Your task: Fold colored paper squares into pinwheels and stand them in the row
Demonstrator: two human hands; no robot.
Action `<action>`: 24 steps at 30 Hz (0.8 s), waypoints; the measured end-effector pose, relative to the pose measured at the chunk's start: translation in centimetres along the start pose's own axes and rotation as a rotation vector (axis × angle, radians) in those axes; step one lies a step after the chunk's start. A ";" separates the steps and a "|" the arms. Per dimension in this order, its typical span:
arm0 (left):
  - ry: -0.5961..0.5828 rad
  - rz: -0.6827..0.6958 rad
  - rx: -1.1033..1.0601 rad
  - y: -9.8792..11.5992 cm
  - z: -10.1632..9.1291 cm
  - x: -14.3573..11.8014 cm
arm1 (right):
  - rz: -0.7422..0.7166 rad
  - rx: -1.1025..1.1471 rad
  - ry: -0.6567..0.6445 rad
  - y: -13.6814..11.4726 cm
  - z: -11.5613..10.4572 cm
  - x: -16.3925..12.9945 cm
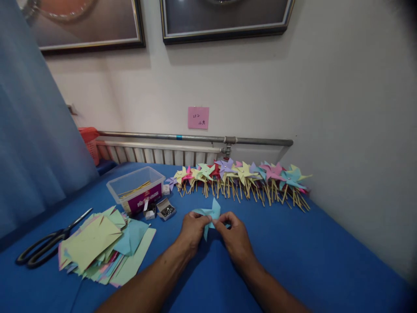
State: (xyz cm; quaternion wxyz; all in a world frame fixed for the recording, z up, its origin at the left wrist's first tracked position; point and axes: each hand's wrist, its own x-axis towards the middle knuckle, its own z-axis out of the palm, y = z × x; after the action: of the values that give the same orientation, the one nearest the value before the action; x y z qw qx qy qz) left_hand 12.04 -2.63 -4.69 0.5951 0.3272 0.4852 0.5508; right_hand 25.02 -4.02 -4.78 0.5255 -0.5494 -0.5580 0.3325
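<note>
Little can be read. A pink sticky note [198, 118] on the wall, well above and beyond the fingers [213, 222], carries handwriting: the top line looks like "252", though that reading is unsure, and the marks below it to the right are too small to make out. To the left of the fingers and farther back, a clear plastic box [136, 188] bears a purple label [146, 200] with pale printed characters, too blurred to read. No other text shows.
</note>
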 end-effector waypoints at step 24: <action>-0.256 -0.016 0.075 0.9 -0.1 -0.6 | 0.286 0.480 -0.357 0.5 -1.3 0.8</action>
State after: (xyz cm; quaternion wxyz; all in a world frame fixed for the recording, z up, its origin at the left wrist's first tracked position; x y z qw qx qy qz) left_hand 11.65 -3.04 -3.75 0.6438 0.4130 0.4283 0.4812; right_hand 26.52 -3.47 -4.76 0.4818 -0.4158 -0.4645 0.6159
